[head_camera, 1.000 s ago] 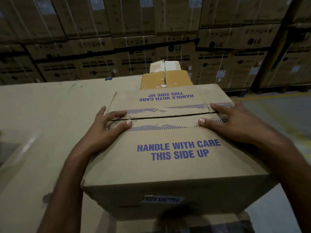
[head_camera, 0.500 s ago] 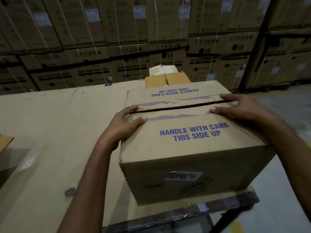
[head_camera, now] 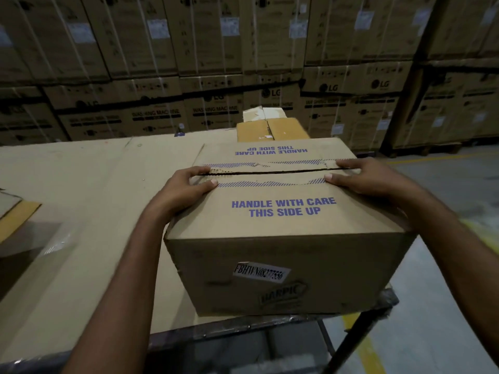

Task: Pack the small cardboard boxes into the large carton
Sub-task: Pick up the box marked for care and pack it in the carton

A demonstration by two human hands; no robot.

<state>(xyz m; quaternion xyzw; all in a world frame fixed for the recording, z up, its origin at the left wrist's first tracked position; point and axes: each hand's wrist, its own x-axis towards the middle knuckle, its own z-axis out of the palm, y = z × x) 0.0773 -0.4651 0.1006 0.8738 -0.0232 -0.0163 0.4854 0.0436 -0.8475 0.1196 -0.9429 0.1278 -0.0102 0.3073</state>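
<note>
Large carton (head_camera: 283, 220): sits under both grips at the near right corner of the tabletop (head_camera: 81, 211), its top flaps folded down. "HANDLE WITH CARE THIS SIDE UP" is printed in blue on each flap.
Seam (head_camera: 270, 172): a dark slit between the two flaps, running from one grip to the other, with torn striped tape along both edges.
Left grip (head_camera: 183, 190): rests on the left end of the seam. The fingers are arched with their tips at the slit, and the thumb presses the near flap. I cannot tell whether the fingertips hook into the gap or only rest on it.
Right grip (head_camera: 364, 179): spread, lying on the right end of the seam. The straight fingers lie along the slit and the thumb is flat on the near flap.
White sticker (head_camera: 260, 271): on the carton's near wall, below and between the grips, with a faint "HARPIC" mark just beneath it.
Smaller brown box (head_camera: 270, 129): beyond the grips, right behind the carton, its flaps closed. A pale box (head_camera: 259, 113) shows behind it.
Flat cardboard (head_camera: 16, 214): far to the left of the left grip, at the tabletop's edge.
Stacked cartons (head_camera: 216, 112): a wall of them beyond the tabletop, some printed with "LG" and "WASHING MACHINE".
Floor (head_camera: 445, 292): grey, to the right of and below the right grip, with yellow lines.
</note>
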